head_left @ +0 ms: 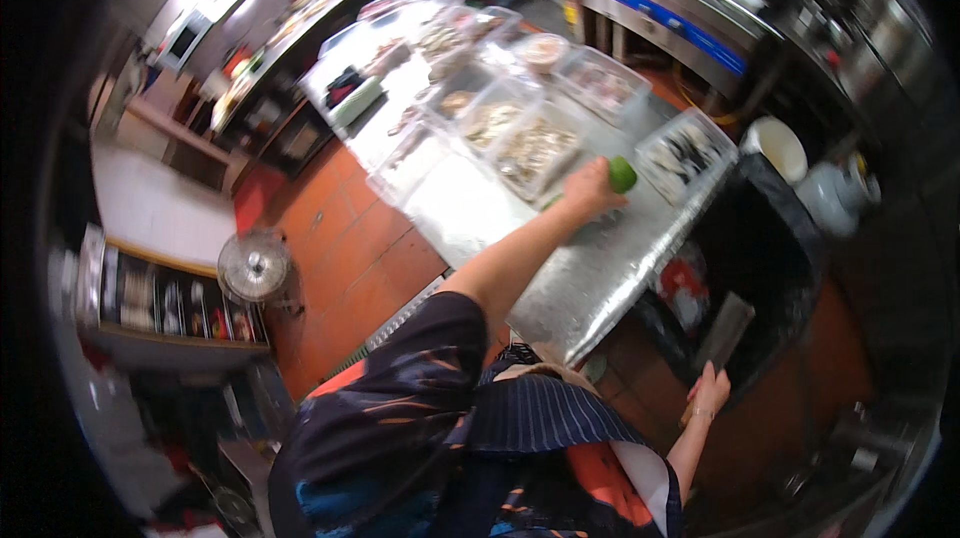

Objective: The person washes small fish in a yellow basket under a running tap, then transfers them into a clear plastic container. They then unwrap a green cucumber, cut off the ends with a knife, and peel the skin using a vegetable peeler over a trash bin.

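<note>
My left hand is closed around a green vegetable, perhaps a cucumber or gourd, above the metal table. Part of the vegetable is hidden by the hand. Beside it on the table is a clear plastic tub of pale, shell-like pieces. Another clear tub, with dark and white pieces, stands at the table's right edge. Low on the right, my right hand grips a cleaver by its handle, its broad blade pointing up and away over the black-lined bin.
A large bin with a black liner stands against the table's right side. Beyond it are a white bucket and a gas cylinder. Several more food tubs cover the table's far part. A round fan stands on the tiled floor at left.
</note>
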Tool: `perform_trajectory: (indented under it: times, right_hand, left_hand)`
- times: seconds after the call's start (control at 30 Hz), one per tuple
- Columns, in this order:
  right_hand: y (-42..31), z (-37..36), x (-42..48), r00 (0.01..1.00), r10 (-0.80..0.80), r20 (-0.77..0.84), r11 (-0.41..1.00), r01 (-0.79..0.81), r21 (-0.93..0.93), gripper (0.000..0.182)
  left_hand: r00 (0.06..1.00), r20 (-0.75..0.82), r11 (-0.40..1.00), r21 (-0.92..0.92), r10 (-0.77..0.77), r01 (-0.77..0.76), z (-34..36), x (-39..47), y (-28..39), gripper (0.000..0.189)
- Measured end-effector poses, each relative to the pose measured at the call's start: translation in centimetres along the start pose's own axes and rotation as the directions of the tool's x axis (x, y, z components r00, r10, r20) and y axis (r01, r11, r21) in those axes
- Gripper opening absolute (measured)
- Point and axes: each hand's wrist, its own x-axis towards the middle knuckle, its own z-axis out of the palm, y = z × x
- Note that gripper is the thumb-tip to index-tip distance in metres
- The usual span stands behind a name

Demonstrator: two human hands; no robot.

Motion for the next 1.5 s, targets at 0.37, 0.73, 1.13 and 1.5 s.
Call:
perform_trajectory:
  times: [0.37,0.73,1.13,1.5]
  right_hand:
    - [-1.7,6.0,0.7,0.992,0.101,-0.071,0.995,-0.101,0.013,0.025]
    - [-6.0,13.4,-3.2,0.954,0.144,-0.263,0.989,-0.147,0.009,0.038]
    - [-10.6,17.0,-3.6,0.938,0.011,-0.347,0.995,-0.044,-0.088,0.013]
    - [-8.8,20.4,-6.5,0.806,-0.559,-0.194,0.680,0.312,-0.664,0.053]
  left_hand:
    - [0.874,-0.400,0.919,-0.159,0.275,-0.361,-12.9,-2.2,-9.4,0.027]
    - [0.710,-0.640,0.841,0.180,-0.294,0.511,-27.1,7.4,-51.1,0.049]
    - [0.734,-0.403,0.506,0.540,-0.546,0.673,-27.5,11.9,-56.9,0.087]
    - [0.777,-0.186,0.395,-0.915,-0.601,0.086,-28.6,0.4,-55.6,0.043]
